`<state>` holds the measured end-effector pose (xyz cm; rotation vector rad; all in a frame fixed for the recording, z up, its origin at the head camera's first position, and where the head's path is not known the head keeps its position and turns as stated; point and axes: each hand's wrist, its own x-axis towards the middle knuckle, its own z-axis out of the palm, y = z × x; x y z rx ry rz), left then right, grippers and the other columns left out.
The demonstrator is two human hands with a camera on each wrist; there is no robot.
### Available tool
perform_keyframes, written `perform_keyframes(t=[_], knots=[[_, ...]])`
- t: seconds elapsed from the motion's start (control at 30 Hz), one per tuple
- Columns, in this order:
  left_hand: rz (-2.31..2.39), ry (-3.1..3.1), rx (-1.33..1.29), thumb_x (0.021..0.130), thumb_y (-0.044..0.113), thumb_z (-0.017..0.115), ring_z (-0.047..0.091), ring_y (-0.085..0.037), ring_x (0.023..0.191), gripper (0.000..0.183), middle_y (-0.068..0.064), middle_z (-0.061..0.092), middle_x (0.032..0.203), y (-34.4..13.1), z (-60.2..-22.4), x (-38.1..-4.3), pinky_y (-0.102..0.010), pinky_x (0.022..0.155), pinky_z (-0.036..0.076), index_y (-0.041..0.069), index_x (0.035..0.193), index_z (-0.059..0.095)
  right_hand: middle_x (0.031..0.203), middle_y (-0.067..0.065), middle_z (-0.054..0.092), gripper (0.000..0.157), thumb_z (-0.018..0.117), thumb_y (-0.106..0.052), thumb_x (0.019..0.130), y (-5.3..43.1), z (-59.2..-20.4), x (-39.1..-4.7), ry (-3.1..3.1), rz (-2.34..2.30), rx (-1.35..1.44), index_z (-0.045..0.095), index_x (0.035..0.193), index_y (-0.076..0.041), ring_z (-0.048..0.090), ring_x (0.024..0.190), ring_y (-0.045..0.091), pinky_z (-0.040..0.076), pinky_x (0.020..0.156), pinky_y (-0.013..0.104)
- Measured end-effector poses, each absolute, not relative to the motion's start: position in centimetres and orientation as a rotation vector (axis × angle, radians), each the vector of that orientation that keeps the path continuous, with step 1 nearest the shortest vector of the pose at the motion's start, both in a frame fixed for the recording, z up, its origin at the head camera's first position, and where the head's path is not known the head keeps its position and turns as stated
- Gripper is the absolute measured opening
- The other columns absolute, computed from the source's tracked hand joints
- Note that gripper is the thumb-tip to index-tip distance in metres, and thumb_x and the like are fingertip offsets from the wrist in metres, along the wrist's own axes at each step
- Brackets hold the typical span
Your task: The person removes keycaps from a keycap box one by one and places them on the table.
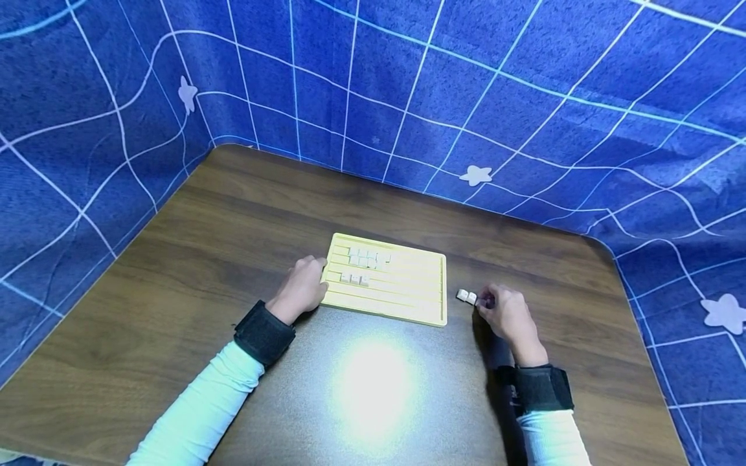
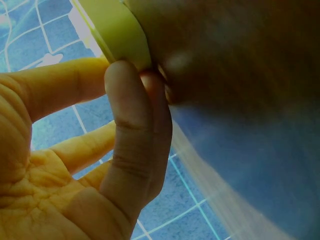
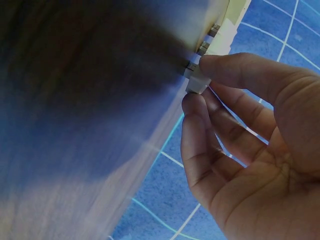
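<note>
A yellow grooved tray (image 1: pixel 402 304) lies on the table, holding several small white keycap-like blocks (image 1: pixel 355 279) in rows on its left half. My left hand (image 1: pixel 302 283) grips the tray's left edge; the left wrist view shows the thumb and fingers pinching the yellow edge (image 2: pixel 122 35). To the right of the tray, two white blocks (image 1: pixel 467 296) lie in a short row. At that row's right end, my right hand (image 1: pixel 509 314) pinches another white block (image 3: pixel 198 84) between thumb and fingers. Small dark parts show on the blocks' undersides in the right wrist view.
The brown wooden table (image 1: pixel 233 194) extends around the tray, with a bright glare patch (image 1: pixel 375 382) in front of it. A blue curtain (image 1: pixel 379 84) with white lines and stars borders the table at the back and both sides.
</note>
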<state>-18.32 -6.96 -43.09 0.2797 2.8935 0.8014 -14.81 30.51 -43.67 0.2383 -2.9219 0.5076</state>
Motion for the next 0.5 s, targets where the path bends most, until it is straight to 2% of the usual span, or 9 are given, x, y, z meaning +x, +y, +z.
perform_keyframes(t=[0.27, 0.5], knots=[[0.793, 2.885, 0.284, 0.084, 0.006, 0.061, 0.056, -0.043, 0.103, 0.046, -0.029, 0.057, 0.117, -6.79, -43.15, -18.4, -0.056, 0.086, 0.05, -0.007, 0.127, 0.052, 0.076, 0.016, 0.067, 0.013, 0.07, -0.002, 0.071, 30.58, -43.76, -14.63, -2.947, 0.506, 0.185, 0.065, 0.083, -0.001, 0.058, 0.069, 0.026, 0.051, 0.061, 0.047], [0.792, 2.892, 0.286, 0.083, 0.005, 0.062, 0.056, -0.043, 0.101, 0.044, -0.029, 0.058, 0.115, -6.91, -43.13, -18.34, -0.057, 0.085, 0.051, -0.008, 0.125, 0.054, 0.08, 0.013, 0.066, 0.016, 0.071, -0.009, 0.074, 30.52, -43.53, -14.4, -2.997, 0.501, 0.097, 0.065, 0.087, -0.004, 0.055, 0.068, 0.024, 0.048, 0.058, 0.044]])
